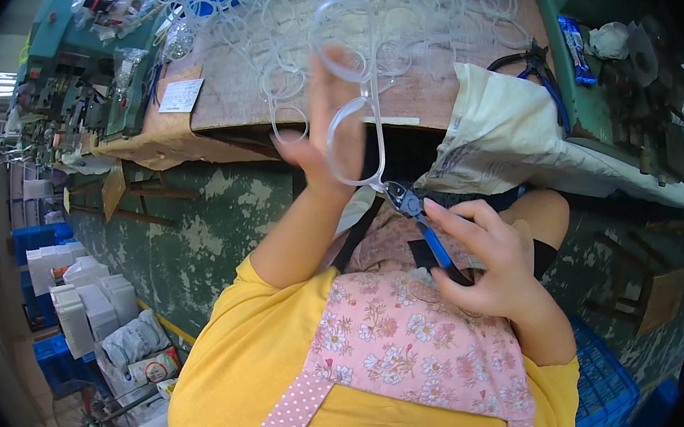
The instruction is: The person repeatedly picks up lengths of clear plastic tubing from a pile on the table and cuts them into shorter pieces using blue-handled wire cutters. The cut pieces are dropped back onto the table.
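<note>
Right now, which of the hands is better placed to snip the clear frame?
Probably the right hand: it holds the cutters, their tip at the lower end of the frame. The left hand is blurred, up by the frame, with no visible tool.

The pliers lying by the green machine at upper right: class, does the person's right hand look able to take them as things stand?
Probably not right now: the right hand is wrapped around blue-handled cutters. Otherwise the way looks free; the pliers lie uncovered beside the white sack.
</note>
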Motion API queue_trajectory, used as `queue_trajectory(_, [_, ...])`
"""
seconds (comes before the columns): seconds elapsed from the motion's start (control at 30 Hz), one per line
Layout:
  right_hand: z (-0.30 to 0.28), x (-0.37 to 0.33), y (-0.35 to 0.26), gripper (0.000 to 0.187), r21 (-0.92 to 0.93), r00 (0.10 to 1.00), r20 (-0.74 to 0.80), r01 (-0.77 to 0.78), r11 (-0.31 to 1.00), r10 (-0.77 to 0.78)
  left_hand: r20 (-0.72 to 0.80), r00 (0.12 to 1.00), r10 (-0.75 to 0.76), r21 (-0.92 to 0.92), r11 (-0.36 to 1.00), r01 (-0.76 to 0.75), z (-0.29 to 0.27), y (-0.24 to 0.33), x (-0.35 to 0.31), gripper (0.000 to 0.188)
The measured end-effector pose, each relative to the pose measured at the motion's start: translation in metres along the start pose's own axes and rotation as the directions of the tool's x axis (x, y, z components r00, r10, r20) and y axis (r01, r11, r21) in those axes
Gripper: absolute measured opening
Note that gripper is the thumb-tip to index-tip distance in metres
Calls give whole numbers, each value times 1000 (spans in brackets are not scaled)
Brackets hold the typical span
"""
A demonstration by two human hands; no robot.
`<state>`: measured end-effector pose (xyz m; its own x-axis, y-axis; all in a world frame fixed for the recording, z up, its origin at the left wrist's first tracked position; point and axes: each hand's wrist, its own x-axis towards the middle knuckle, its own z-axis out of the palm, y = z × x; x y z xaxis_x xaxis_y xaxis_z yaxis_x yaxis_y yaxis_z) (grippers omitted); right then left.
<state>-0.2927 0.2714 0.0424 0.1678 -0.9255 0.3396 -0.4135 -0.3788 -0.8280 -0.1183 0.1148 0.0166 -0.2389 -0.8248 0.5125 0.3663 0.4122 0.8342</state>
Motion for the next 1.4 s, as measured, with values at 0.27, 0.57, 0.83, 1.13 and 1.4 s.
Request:
queue_trajectory(0.27, [-16, 5, -5, 74, 688, 945, 296, -310, 656, 136, 417, 799, 432, 608, 521, -599, -23, -29, -18, 104])
queue_trajectory(0.57, [-3, 8, -3, 65, -351, 996, 70, -32, 936, 60, 138, 919, -369, -194, 900, 390, 14, 31, -17, 69])
queue_trajectory(0.83, [7, 6, -9, 69, -390, 990, -116, 30, 920, -81, -69, 938, -339, -760, 627, 171, 25, 47, -11, 53])
queue_trajectory(1.13, [11, 7, -12, 69, -455, 991, -68, 75, 887, -119, -113, 960, -256, -656, 745, 122, 28, 47, -16, 56])
queue_trajectory(1.4, [12, 5, -9, 73, -462, 994, -42, 71, 884, -101, -95, 957, -275, -654, 742, 148, 29, 51, -16, 56])
